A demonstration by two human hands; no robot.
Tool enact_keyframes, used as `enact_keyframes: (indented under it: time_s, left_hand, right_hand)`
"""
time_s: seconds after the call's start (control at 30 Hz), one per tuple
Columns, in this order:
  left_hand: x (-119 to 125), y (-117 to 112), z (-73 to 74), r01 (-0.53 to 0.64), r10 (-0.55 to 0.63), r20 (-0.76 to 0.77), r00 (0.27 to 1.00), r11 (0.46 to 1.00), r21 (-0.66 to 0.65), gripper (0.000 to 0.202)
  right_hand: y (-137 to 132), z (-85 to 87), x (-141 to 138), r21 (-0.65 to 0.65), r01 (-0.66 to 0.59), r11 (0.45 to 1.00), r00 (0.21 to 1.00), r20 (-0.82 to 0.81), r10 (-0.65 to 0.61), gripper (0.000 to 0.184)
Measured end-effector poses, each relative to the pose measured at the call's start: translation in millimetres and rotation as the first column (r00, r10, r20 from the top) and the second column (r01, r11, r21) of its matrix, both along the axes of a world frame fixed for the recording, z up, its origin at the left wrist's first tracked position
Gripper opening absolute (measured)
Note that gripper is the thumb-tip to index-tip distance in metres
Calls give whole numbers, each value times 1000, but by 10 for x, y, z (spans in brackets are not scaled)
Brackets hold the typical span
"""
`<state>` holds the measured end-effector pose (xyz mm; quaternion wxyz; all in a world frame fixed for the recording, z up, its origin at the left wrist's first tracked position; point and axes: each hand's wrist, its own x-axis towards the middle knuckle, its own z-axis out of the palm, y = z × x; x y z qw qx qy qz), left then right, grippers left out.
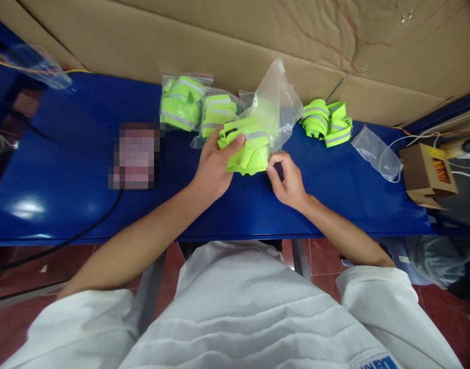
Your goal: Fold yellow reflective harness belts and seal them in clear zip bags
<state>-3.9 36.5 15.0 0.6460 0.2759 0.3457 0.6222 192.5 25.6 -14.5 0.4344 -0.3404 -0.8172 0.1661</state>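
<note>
Blue bench (84, 205), strap bundle (247, 156) at bag (276, 100) mouth.
Left hand (213, 166) grips bundle; right hand (289, 180) pinches bag lip. Best: lip wide, bundle tight.

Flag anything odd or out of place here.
Nothing stands out. Left hand grips the strap bundle at the mouth of a clear bag; right hand pinches at its corner. Bagged bundles and loose bundle lie tidy behind.
</note>
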Motion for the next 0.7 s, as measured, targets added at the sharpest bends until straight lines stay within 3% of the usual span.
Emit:
enact_keyframes:
  time_s: [0.13,0.27,0.37,0.53,0.7]
  left_hand:
    - [-38,27,57,78,-76,-31,997,995,64,40]
    - [-41,-4,108,131,-129,-22,991,985,111,38]
    - [-31,-20,96,143,-141,-33,990,984,106,34]
    - [-37,7,21,154,-151,-65,986,986,55,48]
    - [-89,39,-42,226,-222,-117,968,974,29,64]
  right_hand:
    - [20,144,62,121,3,993,1000,21,-6,11]
    - [32,235,104,186,38,982,999,-33,-32,33]
    - [17,226,79,163,2,987,998,-57,8,44]
    - [2,180,42,47,42,998,989,-145,-35,29]
    - [51,202,124,-33,-43,999,991,-132,38,27]
